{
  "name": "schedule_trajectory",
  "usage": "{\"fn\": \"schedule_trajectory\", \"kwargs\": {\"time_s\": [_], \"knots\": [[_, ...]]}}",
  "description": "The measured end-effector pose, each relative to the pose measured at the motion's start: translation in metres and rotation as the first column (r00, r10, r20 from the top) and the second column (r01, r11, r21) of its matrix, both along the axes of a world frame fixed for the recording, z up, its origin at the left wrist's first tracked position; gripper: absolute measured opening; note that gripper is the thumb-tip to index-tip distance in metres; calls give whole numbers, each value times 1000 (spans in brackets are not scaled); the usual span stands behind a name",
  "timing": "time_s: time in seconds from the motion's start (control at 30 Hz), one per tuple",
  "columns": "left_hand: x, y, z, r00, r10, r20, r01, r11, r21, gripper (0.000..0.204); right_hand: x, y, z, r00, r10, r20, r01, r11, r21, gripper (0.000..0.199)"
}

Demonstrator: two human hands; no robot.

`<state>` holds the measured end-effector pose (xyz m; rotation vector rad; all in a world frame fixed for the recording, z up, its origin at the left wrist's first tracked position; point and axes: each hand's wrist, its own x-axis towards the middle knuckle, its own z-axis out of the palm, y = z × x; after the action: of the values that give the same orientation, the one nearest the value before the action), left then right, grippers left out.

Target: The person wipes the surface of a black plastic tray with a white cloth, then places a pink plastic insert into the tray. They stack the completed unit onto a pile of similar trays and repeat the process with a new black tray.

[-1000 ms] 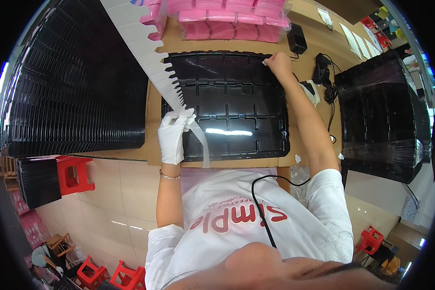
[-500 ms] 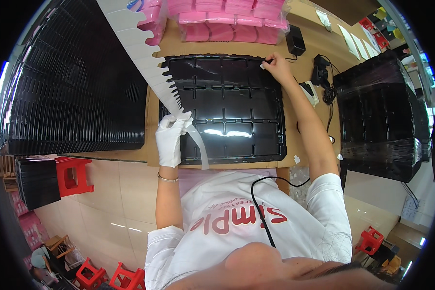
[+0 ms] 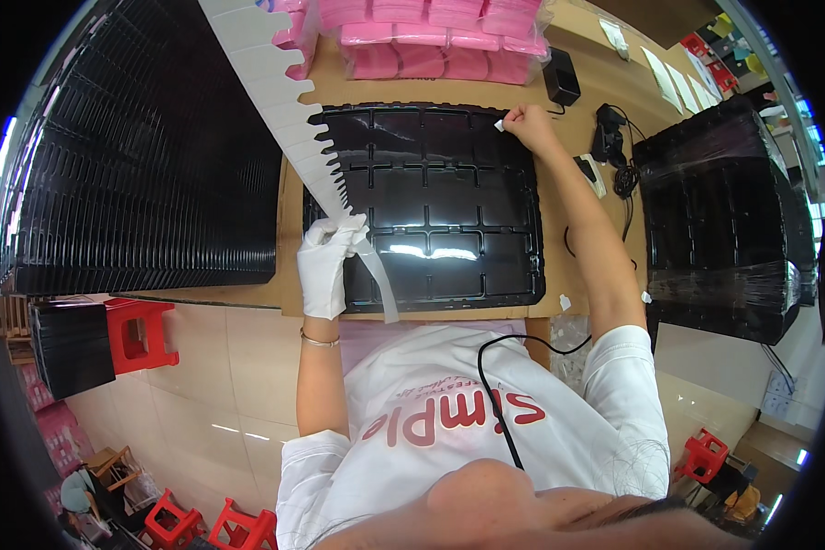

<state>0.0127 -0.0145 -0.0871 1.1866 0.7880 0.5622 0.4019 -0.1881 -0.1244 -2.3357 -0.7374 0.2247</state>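
Note:
A black plastic tray (image 3: 396, 194) with several shallow compartments lies before me on the brown tabletop. My left hand (image 3: 323, 270), in a white glove, is closed on a long white strip of labels (image 3: 270, 87) at the tray's left side. From the grip the strip runs up and away to the left, with a notched edge, and a short tail (image 3: 379, 282) hangs over the near left part of the tray. My bare right hand (image 3: 532, 128) pinches a small white label (image 3: 500, 126) at the tray's far right corner. Whether the label touches the tray I cannot tell.
A tall stack of black trays (image 3: 147, 165) rises at the left, and a film-wrapped stack (image 3: 715, 220) stands at the right. Pink packs (image 3: 440, 60) lie at the back. A black box (image 3: 562, 78) and a coiled cable (image 3: 624, 179) sit beyond my right arm.
My right hand has drawn slightly toward me and to the right with its fingers curled in more, the small label still between them. My left hand and the strip have shifted slightly right.

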Motion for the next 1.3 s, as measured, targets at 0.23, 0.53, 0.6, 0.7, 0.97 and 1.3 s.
{"fn": "schedule_trajectory", "kwargs": {"time_s": [0.23, 0.53, 0.6, 0.7, 0.97, 1.3], "knots": [[-3, 0, 0, 1000, -2, -17, 2, 1000, -23, 9, -3, -16, 25, 917, 158, -365, -63, 964, 260, 10], [-4, 3, -4, 998, -30, -47, 30, 999, -14, 11, -11, 1, 14, 1000, 19, -4, -19, 999, -45, 20], [-3, 1, 1, 1000, -18, -19, 17, 999, -33, 10, -16, 4, 16, 998, -7, 69, 13, 996, -89, 19], [-5, 2, -2, 999, -25, -21, 25, 999, -25, 11, -23, 8, 16, 987, -38, 158, 58, 991, -123, 20], [-5, 3, -11, 999, -14, 39, 15, 999, -35, 9, -21, 4, 9, 985, -68, 158, 82, 993, -82, 21], [-8, -3, 9, 998, 22, 58, -19, 998, -57, 7, -153, -37, 67, 361, 640, -678, 249, 635, 732, 5]]}}
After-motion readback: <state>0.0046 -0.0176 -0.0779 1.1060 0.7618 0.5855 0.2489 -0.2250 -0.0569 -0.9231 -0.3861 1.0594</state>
